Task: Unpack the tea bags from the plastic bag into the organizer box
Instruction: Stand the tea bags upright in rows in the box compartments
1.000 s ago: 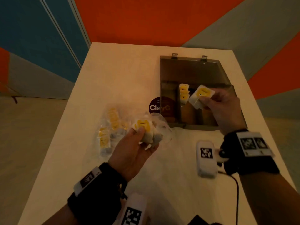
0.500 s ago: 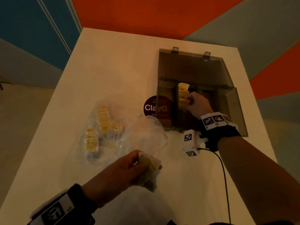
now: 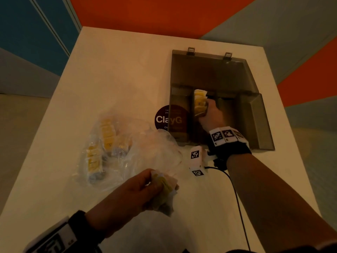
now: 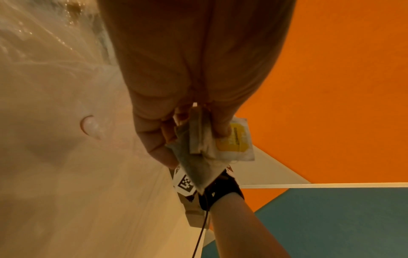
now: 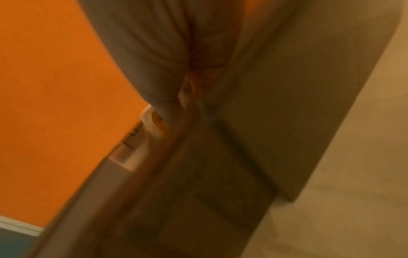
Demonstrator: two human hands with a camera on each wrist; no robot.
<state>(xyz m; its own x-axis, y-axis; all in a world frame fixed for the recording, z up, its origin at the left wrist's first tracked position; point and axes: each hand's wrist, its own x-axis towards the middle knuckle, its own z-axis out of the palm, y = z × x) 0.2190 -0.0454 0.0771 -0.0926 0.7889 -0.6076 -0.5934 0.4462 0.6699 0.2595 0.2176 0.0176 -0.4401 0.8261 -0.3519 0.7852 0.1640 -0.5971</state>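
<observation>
Yellow-labelled tea bags (image 3: 199, 104) stand in the organizer box (image 3: 255, 125); right hand (image 3: 211, 115) reaches in, fingers curled around them. Left hand (image 3: 135, 190) grips loose tea bags (image 4: 220, 144) near the plastic bag (image 3: 118, 152).

1. 1 s ago my right hand (image 3: 211, 114) held a tea bag in the air above the organizer box (image 3: 255, 125); now it's down inside the box, 2nd compartment from left, against the yellow-label tea bags (image 3: 199, 102) standing there.
2. My left hand (image 3: 135, 190) was raised by the plastic bag's (image 3: 127, 152) mouth w/ a bundle of tea bags (image 3: 164, 194); now it's lower & closer to me, at the bag's near edge, grip same.
3. Head view shifted: surface (image 3: 118, 70) & box sit a bit lower in frame vs. 0.5 s ago.
</observation>
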